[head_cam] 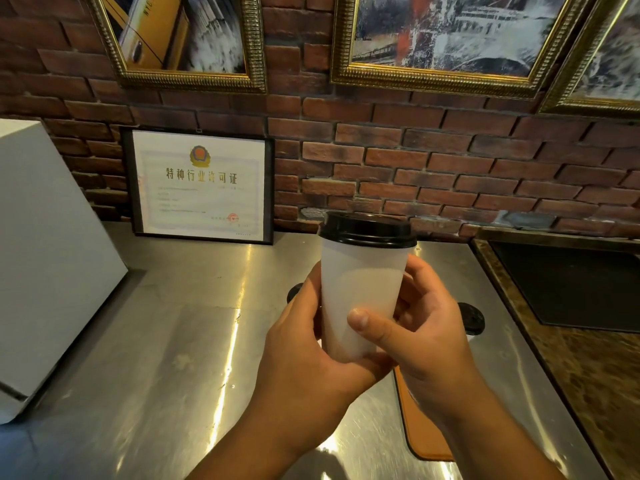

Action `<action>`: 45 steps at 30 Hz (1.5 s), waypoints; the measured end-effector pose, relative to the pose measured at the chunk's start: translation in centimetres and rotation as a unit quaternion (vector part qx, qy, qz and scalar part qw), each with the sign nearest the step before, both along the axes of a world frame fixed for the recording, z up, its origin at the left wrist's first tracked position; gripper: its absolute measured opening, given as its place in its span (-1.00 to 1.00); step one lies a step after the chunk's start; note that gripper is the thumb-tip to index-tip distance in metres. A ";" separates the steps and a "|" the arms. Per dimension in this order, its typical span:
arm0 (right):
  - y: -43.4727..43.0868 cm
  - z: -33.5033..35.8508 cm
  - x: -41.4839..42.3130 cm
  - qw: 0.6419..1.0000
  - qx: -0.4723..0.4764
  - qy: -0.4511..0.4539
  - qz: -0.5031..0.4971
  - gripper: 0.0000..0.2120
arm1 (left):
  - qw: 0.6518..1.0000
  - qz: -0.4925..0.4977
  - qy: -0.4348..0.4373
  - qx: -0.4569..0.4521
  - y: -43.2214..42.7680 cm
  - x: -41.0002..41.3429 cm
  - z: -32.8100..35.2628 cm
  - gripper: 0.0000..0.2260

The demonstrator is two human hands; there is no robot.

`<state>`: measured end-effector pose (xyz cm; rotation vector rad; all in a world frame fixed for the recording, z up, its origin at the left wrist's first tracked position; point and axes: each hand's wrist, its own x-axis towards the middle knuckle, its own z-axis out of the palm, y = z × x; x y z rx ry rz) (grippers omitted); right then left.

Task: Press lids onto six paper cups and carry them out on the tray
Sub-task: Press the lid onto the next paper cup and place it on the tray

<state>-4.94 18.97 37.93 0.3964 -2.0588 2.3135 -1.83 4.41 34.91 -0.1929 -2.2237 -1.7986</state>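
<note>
1. Paper cup [362,292], white and unprinted, held up in the air above the steel counter [166,341], near the middle of the view.
2. Long axis close to upright, wide mouth up, narrow base down; top leaning very slightly toward the left.
3. Black lid [367,230] seated on the mouth, rim level all round as far as can be seen.
4. No brand, logo or writing visible on cup or lid.
5. Readable writing only on the framed certificate [199,183] leaning against the brick wall [415,161]: gold heading "特种行业许可证" under a round emblem; smaller lines too blurred to read.
6. Left hand [304,344] wrapped round the lower left side and base of the cup, fingers curled closed on it.
7. Right hand [422,327] closed on the lower right side, thumb laid across the front of the cup wall, other fingers behind.
8. Orange-brown tray [415,427] lying flat on the counter below the right forearm, mostly hidden.
9. Further black lids [472,318] glimpsed behind the hands, partly covered.
10. White box-like appliance [45,258] at the left edge.
</note>
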 end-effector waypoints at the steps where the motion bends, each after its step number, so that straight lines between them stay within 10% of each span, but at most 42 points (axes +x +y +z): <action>1: 0.0 0.0 0.0 1.000 -0.001 -0.007 0.007 -0.19 | 1.000 -0.001 0.000 -0.001 0.0 0.1 0.1 -0.13; 45: 0.2 -0.8 0.8 0.999 0.006 0.015 0.029 -0.24 | 0.996 0.059 0.032 -0.053 -0.4 0.6 -0.9 -0.22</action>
